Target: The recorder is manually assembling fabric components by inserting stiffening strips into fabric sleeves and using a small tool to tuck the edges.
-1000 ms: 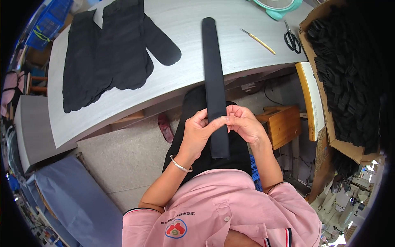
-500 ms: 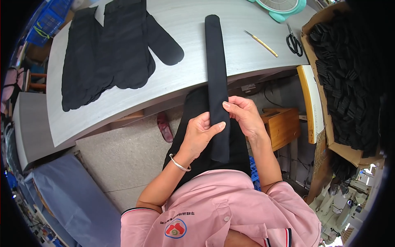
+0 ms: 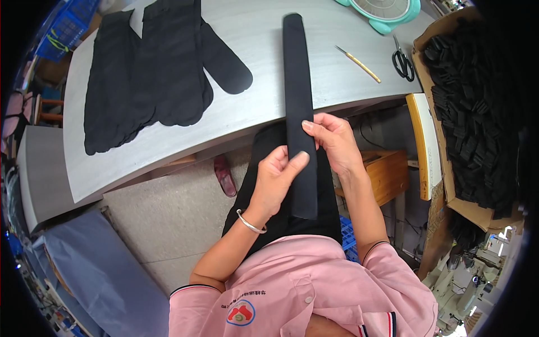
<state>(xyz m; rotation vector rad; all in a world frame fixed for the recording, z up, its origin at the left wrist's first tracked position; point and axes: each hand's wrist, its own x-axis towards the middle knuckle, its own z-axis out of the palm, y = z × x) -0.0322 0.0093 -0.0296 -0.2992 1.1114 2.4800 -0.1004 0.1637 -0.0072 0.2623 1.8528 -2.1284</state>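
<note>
A big brown cardboard box [image 3: 449, 185] stands at the right, just past the end of the grey table [image 3: 252, 112]. It is open and full of black cloth pieces [image 3: 477, 106]. At the far edge of the table sits a round scale [image 3: 382, 10] with a green rim and a pale dial. A small red and blue badge [image 3: 240, 313] is sewn on the pink shirt [image 3: 303, 286].

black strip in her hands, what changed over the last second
The long black strip slid away from the person, further up the table. The right hand moved up its right edge toward the table; the left hand shifted little. Both kept their pinch. The pile of black socks, scissors and stick stayed put.
</note>
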